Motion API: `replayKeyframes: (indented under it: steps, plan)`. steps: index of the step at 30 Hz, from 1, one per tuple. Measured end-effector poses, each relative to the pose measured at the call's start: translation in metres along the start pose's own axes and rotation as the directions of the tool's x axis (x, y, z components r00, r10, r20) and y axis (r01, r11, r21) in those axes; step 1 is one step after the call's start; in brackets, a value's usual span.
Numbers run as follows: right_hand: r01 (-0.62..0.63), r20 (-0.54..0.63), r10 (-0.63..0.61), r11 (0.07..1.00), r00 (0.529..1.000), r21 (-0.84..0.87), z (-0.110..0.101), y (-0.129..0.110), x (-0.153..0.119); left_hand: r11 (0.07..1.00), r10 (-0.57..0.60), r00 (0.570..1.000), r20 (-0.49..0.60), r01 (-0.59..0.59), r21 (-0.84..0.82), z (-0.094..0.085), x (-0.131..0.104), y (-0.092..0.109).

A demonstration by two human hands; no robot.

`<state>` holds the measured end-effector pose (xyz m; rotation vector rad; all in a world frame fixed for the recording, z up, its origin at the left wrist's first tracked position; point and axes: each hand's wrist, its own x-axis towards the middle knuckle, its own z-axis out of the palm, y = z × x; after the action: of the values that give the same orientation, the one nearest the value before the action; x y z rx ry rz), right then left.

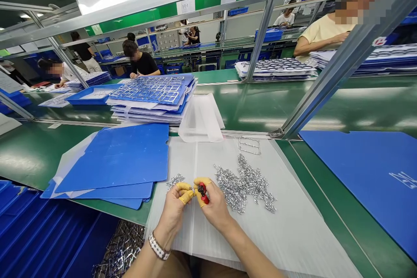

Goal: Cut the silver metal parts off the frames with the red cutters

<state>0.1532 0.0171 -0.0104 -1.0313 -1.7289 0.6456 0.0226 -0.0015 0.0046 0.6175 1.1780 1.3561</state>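
Note:
My left hand (177, 202), with yellow finger covers on the fingertips, pinches a small shiny metal part (193, 190). Close beside it, my right hand (213, 200) is closed around small pliers (202, 192) with red handles and a dark head; yellow covers sit on these fingers too. The exact shape of the pinched part is mostly hidden by the fingers. A large heap of small silver metal pieces (233, 189) lies to the right of my hands on a translucent plastic sheet (260, 239). A smaller heap of such pieces (176, 180) is just behind my left hand.
A thin metal frame (249, 145) lies at the sheet's far edge. Blue plastic boards (120, 156) are at left, with a stack of boards bearing metal frames (150, 89) behind. A blue bin (94, 243) and metal scraps (122, 247) sit low left. A slanted metal post (345, 56) rises at right.

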Motion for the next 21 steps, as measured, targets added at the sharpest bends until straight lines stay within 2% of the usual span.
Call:
replayKeyframes:
  steps: [3,6,12,17,21]
  plan:
    - [-0.043,-0.019,0.043,0.999,0.999,0.028,0.000,0.001,-0.001,1.000,0.012,1.000,-0.005,-0.012,-0.006,0.000,0.000,-0.001]
    - [-0.067,-0.027,0.068,0.997,0.997,0.041,-0.003,0.001,-0.001,0.996,0.063,0.998,0.009,-0.063,0.056,-0.002,0.001,-0.002]
    - [-0.013,-0.020,0.013,1.000,1.000,0.004,-0.002,0.002,-0.005,0.988,0.101,0.993,0.055,-0.107,0.111,-0.004,0.003,-0.007]
    - [0.010,-0.070,-0.014,0.998,0.997,-0.057,0.003,0.005,-0.010,0.988,0.099,0.995,0.024,-0.101,0.115,-0.004,0.003,-0.012]
    - [-0.022,-0.098,0.017,0.998,0.995,-0.051,0.005,0.008,-0.013,0.976,0.152,0.988,0.013,-0.152,0.157,-0.006,0.004,-0.015]
